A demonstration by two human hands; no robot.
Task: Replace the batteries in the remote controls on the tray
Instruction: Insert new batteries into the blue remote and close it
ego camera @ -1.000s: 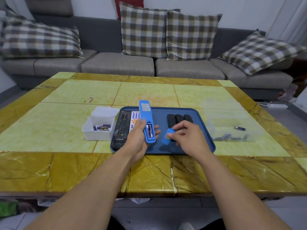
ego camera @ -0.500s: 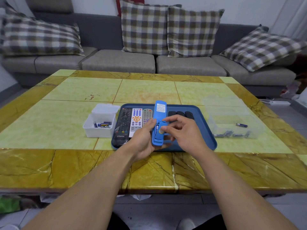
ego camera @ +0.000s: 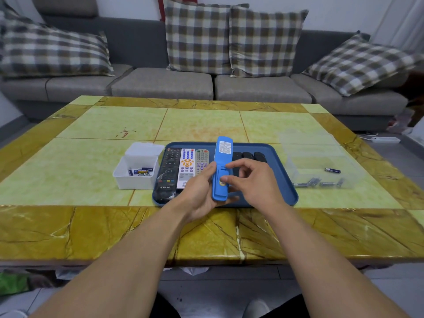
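Note:
My left hand (ego camera: 199, 193) grips a blue remote (ego camera: 223, 157) from below, back side up, tilted above the blue tray (ego camera: 283, 180). Its blue battery cover (ego camera: 220, 180) sits on the compartment. My right hand (ego camera: 254, 182) is at the remote's right side, thumb tip pressing on the cover, index fingertip at the remote's edge, the other fingers loosely curled. On the tray's left lie a black remote (ego camera: 168, 171), a white remote (ego camera: 187, 166) and a grey remote (ego camera: 202, 160). Three small black remotes (ego camera: 247, 155) lie behind my right hand, partly hidden.
A white box (ego camera: 128, 181) holding a few batteries (ego camera: 141, 172) stands left of the tray. Right of it a clear box (ego camera: 296, 171) holds several dark batteries (ego camera: 316, 183), one battery (ego camera: 332, 170) apart. A grey sofa with checked cushions stands behind the table.
One second ago the battery compartment was uncovered and my right hand held the cover over the tray. It brought the cover to the remote, and the cover now sits over the compartment.

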